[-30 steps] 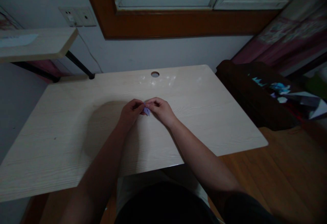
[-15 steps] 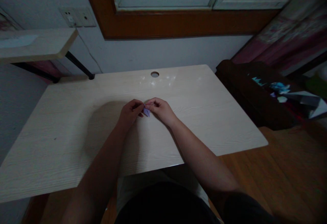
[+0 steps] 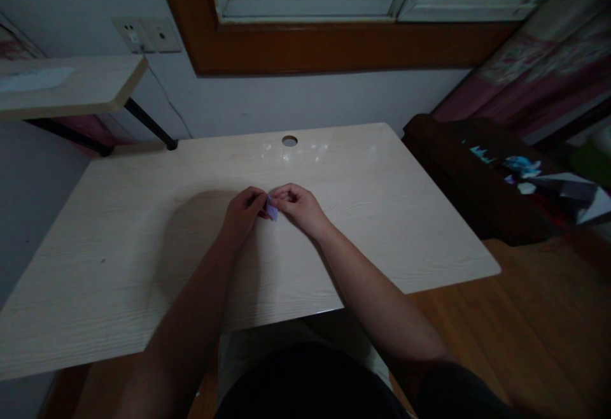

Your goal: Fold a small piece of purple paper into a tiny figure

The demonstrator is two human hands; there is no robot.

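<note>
A small folded piece of purple paper (image 3: 272, 210) is pinched between my two hands, just above or on the pale wooden desk (image 3: 382, 215). My left hand (image 3: 244, 211) grips its left side, thumb and forefinger closed together. On the other side, my right hand (image 3: 296, 206) holds the paper's right edge with thumb and fingertips. One pointed part of the paper sticks out below the fingers, toward me. The fingertips hide its upper part.
A raised shelf (image 3: 95, 88) on black legs stands at the desk's back left. Behind the desk's far edge, near the middle, is a round cable hole (image 3: 289, 141) in the top. At right, a dark wooden piece of furniture (image 3: 443, 170) holds crumpled blue paper (image 3: 522, 165).
The purple paper has turned slightly, and its lower point has shifted a little to the left and toward me. Both hands stay nearly in place.
</note>
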